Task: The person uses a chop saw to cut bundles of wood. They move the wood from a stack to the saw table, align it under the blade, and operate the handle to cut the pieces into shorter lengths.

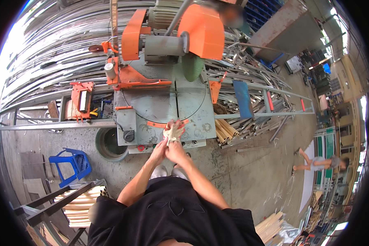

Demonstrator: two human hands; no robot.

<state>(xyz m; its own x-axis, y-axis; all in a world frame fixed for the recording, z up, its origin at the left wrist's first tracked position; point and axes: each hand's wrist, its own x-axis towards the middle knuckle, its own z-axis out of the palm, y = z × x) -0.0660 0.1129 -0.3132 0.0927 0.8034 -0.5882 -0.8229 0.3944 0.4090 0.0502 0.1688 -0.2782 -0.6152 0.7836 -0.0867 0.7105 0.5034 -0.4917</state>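
Note:
My two hands are together at the front edge of the saw table (pixel 151 96). A cream work glove (pixel 174 131) sticks up from them, its fingers pointing away from me over the table. My left hand (pixel 161 150) is closed at the glove's cuff. Beside it, my right hand (pixel 175 149) is also closed at the cuff; whether its fingers reach inside the glove is hard to make out. Beyond the hands stands a large cutting saw with an orange blade guard (pixel 201 33), and its greenish blade (pixel 192 67) is raised above the slotted table.
Control buttons (pixel 141 148) line the table's front. To the left are a round bin (pixel 110 144), a blue plastic stool (pixel 71 166) and a rack of pale bars (pixel 84 205). Metal profiles (pixel 61 53) pile up behind the saw. A person (pixel 324 163) walks far right.

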